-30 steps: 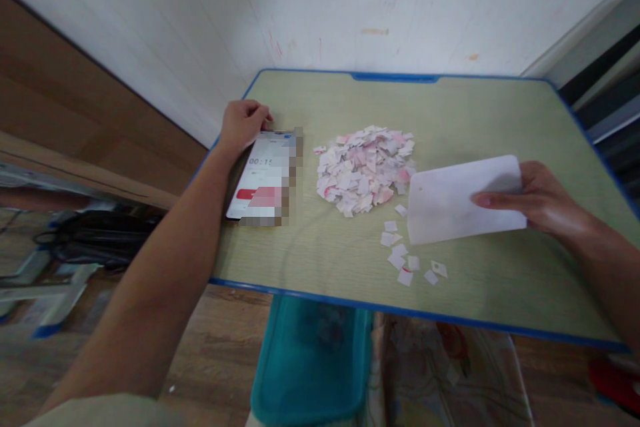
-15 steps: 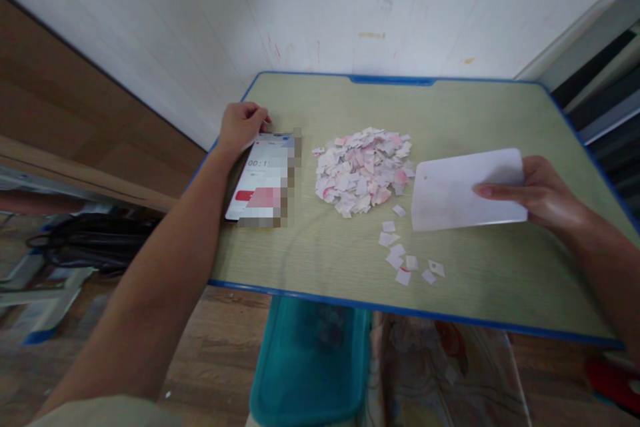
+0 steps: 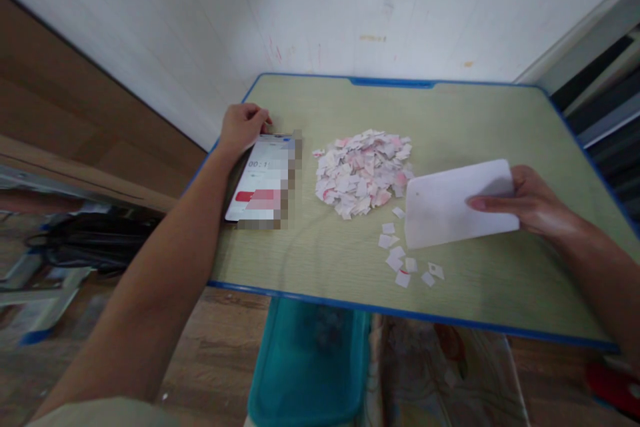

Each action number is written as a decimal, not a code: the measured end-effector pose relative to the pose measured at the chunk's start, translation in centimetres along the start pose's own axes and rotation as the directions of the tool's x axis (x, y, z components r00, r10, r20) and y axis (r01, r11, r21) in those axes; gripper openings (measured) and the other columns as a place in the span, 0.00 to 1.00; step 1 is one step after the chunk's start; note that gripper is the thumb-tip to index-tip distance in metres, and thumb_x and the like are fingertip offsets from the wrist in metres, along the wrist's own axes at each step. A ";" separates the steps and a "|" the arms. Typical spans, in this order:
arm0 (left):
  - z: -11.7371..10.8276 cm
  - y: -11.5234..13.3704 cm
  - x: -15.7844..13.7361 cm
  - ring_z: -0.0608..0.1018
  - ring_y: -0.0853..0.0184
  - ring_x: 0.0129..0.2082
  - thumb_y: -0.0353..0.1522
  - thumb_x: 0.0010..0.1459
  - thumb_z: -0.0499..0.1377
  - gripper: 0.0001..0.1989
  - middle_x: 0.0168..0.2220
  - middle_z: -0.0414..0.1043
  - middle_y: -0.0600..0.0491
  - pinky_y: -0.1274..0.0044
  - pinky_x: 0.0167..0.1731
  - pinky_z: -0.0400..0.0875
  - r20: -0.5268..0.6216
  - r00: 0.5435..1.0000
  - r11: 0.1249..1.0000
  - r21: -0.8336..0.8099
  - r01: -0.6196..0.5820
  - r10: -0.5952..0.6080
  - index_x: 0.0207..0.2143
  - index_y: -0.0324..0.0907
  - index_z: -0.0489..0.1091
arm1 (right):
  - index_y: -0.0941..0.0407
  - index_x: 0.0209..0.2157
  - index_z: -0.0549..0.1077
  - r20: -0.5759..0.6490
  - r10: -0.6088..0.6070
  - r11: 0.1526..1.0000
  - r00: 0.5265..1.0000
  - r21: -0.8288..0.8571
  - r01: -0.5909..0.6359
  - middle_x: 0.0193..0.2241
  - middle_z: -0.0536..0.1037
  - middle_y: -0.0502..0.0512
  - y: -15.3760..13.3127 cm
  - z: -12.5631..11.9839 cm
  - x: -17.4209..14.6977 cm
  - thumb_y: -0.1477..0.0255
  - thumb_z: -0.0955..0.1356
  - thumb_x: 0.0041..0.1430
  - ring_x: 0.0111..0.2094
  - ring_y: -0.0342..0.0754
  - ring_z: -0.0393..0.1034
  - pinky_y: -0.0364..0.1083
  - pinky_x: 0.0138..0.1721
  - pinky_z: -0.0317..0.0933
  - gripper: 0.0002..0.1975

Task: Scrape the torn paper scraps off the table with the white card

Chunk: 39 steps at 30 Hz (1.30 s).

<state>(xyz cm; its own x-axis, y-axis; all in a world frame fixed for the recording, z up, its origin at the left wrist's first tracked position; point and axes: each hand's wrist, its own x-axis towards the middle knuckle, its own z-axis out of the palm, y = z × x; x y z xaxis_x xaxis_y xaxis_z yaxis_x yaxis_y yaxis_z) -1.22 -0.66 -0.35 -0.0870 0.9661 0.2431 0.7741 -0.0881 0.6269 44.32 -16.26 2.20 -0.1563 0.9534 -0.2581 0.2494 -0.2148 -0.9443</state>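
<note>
Between my thumb and fingers, my right hand (image 3: 533,203) grips a flat white sheet (image 3: 450,203) with a small hole near its left end. The sheet is tilted over the right of the table, its left end beside a heap of small white and pinkish paper scraps (image 3: 363,173). Several loose scraps (image 3: 397,257) lie in front of the heap, below the sheet. At the table's left side rests my left hand (image 3: 245,123), its fingers curled closed. It is by the top end of a phone (image 3: 257,177) showing a timer, partly blurred out.
The table (image 3: 320,103) has a blue rim and stands against a white wall (image 3: 370,13). Under its front edge is a teal plastic bin (image 3: 305,373). A brown panel (image 3: 85,80) borders the left, with a dark bag (image 3: 100,243) below it.
My right hand has brought the white sheet slightly toward me and to the left, closer to the loose scraps. My left hand, the phone and the heap stay as they were.
</note>
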 end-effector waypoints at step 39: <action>-0.4 0.7 -0.5 0.64 0.71 0.23 0.33 0.57 0.54 0.09 0.23 0.66 0.54 0.75 0.26 0.56 0.025 0.999 1.000 -0.013 0.025 -0.025 0.27 0.39 0.70 | 0.47 0.29 0.85 0.006 -0.209 0.975 0.978 -0.074 0.209 0.29 0.85 0.45 -0.4 2.6 -0.9 0.71 0.80 0.38 0.25 0.47 0.78 0.43 0.28 0.73 0.11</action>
<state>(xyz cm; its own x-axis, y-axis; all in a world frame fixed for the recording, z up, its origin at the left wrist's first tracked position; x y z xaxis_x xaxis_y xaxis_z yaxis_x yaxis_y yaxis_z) -0.89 -1.26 0.24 -0.0903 0.9737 0.2090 0.7637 -0.0670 0.6420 41.86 -17.60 2.31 -0.2108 0.9759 -0.0563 0.2809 0.0053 -0.9597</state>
